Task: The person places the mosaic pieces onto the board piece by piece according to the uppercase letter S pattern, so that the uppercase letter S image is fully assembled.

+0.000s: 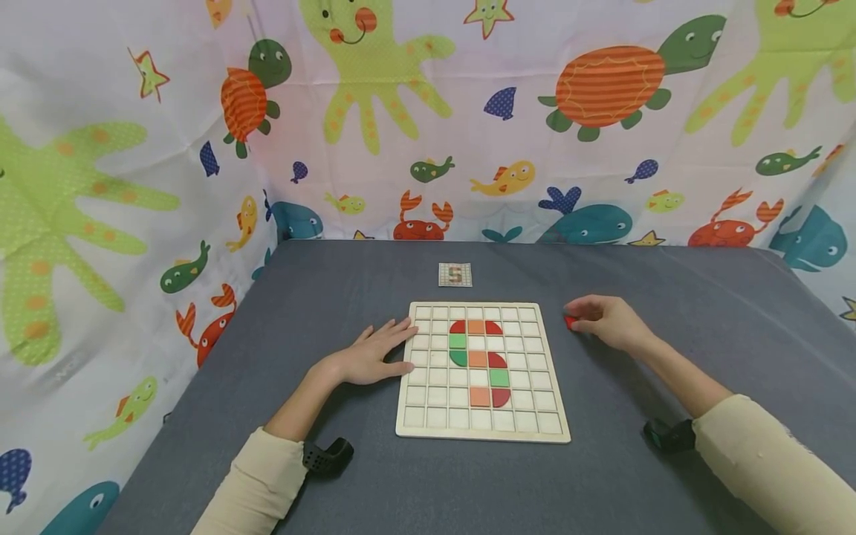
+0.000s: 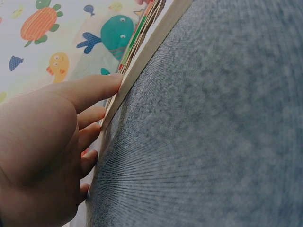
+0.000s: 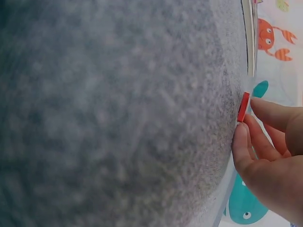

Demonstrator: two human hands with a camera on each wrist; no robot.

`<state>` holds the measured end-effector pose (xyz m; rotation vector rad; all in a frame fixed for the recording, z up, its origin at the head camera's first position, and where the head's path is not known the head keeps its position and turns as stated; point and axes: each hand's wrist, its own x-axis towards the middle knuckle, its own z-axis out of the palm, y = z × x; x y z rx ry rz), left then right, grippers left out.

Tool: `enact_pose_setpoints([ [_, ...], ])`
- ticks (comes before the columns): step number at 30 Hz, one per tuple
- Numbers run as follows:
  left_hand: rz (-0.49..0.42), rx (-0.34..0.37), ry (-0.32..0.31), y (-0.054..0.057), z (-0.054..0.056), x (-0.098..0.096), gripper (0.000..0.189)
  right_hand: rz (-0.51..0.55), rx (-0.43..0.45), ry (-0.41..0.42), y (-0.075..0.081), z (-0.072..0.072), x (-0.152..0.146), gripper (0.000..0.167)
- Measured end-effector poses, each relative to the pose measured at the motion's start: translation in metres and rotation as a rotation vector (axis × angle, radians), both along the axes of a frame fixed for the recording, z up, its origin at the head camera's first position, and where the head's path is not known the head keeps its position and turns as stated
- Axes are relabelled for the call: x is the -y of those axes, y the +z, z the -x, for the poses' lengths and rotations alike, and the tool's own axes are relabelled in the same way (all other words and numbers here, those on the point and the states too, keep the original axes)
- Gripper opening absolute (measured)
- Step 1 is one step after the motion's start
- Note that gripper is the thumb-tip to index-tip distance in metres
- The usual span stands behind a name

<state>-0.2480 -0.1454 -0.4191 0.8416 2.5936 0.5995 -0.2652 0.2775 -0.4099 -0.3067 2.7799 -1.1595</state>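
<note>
A square wooden grid board (image 1: pixel 441 417) lies flat on the grey table. Red, orange and green tiles fill some of its cells in an S-like shape; the red ones are quarter-round, such as the red tile (image 1: pixel 501 397) lowest on the right. My left hand (image 1: pixel 371 357) rests at the board's left edge, fingers spread, thumb and fingertips on the rim. To the right of the board, my right hand (image 1: pixel 611 321) pinches a small red tile (image 3: pixel 244 107) between thumb and fingers, low over the table.
Behind the board lies a small pattern card (image 1: pixel 455 275) showing an S on a grid. A curtain (image 1: pixel 394 67) printed with sea animals hangs along the back and left of the table (image 1: pixel 321 297). Dark cameras sit on both wrists.
</note>
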Motion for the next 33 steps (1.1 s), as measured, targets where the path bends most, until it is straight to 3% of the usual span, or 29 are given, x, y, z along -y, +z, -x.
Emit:
enact_pose_setpoints([
  [9, -0.005, 0.004, 0.002, 0.0012, -0.0008, -0.0006, 0.071, -0.081, -0.102, 0.005, -0.0043, 0.0025, 0.0001, 0.031],
  [33, -0.008, 0.01, 0.002, 0.0009, -0.0004, -0.0006, 0.071, -0.092, -0.139, 0.038, -0.0054, 0.0072, 0.0052, 0.029],
])
